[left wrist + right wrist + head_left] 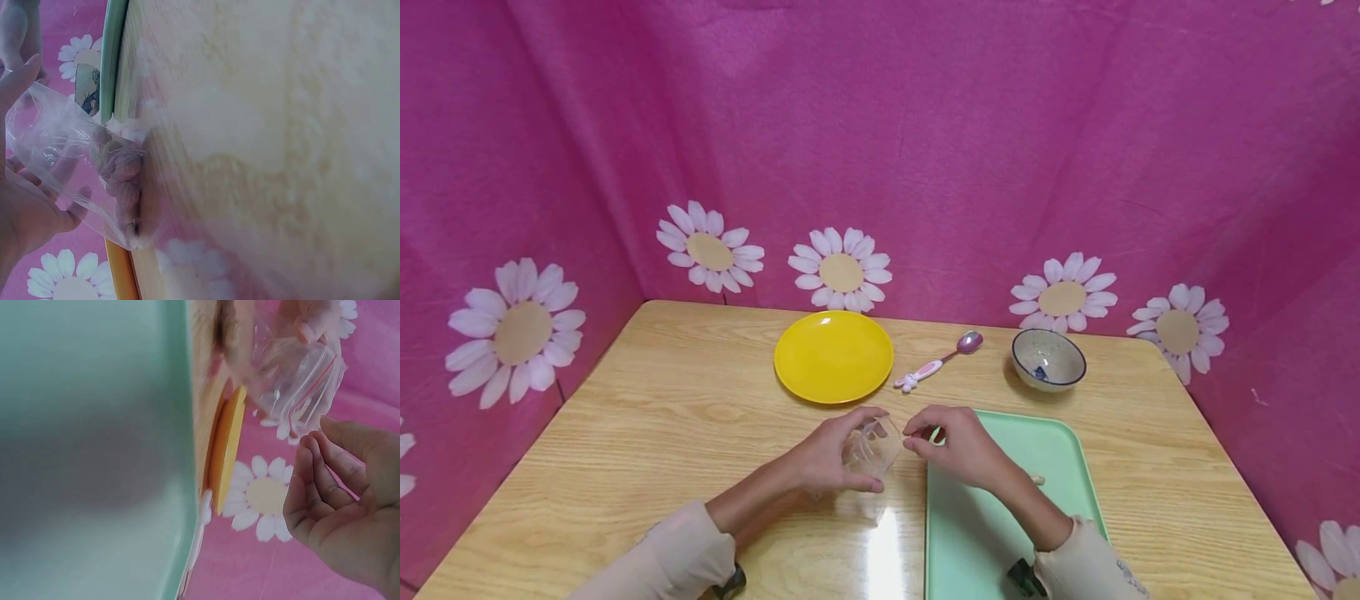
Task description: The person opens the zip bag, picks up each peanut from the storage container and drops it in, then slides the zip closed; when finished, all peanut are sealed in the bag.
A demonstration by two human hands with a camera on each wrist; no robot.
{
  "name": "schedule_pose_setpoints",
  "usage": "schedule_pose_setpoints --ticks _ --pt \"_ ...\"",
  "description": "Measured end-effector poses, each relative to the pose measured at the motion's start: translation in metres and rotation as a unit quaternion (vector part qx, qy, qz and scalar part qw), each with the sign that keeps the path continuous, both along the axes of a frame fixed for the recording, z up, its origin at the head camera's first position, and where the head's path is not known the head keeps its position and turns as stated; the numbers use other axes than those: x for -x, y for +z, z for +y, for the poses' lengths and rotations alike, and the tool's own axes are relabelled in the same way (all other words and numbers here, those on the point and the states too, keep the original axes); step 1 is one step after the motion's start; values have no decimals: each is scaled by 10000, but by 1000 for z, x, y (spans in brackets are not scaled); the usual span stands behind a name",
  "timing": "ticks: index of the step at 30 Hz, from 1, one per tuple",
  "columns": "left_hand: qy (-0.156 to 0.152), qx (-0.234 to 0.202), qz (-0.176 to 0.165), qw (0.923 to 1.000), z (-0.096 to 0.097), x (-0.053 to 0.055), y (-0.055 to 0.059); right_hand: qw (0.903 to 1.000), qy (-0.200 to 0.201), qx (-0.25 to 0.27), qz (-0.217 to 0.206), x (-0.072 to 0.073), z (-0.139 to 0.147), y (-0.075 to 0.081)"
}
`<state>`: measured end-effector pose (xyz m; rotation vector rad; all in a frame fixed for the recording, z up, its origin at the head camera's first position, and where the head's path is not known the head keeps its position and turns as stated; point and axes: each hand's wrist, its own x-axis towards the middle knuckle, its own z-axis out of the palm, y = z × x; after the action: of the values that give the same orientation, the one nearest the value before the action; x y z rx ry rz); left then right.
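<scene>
A clear plastic zip bag point(874, 450) with a red line along its mouth stands between my two hands over the table. Brown, lumpy pieces point(122, 181), resembling unshelled peanuts, lie in its bottom. My left hand point(835, 454) holds the bag from the left, fingers and thumb curved round it. With thumb and fingertips meeting at the bag's edge, my right hand point(958, 446) pinches its right side, above the left rim of the green tray point(1067, 450). A small beige piece point(1037, 480) on the tray shows partly behind the right forearm.
A yellow plate point(833, 357) lies beyond my left hand. To its right are a spoon with a pink rabbit handle point(928, 369) and a patterned bowl point(1048, 360). Pink flowered cloth point(925, 167) hangs around the wooden table point(700, 392).
</scene>
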<state>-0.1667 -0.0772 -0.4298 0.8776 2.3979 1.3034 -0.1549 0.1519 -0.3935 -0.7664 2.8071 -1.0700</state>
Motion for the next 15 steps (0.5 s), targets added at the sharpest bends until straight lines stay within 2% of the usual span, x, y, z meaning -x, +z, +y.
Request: schedule_pose_setpoints --ticks 9,15 --pt "76 43 -52 9999 1 -1 1 9989 -331 -199 -259 -1 37 -3" --pt "94 91 -49 9999 1 -1 0 9986 -423 -260 -200 -2 62 -4"
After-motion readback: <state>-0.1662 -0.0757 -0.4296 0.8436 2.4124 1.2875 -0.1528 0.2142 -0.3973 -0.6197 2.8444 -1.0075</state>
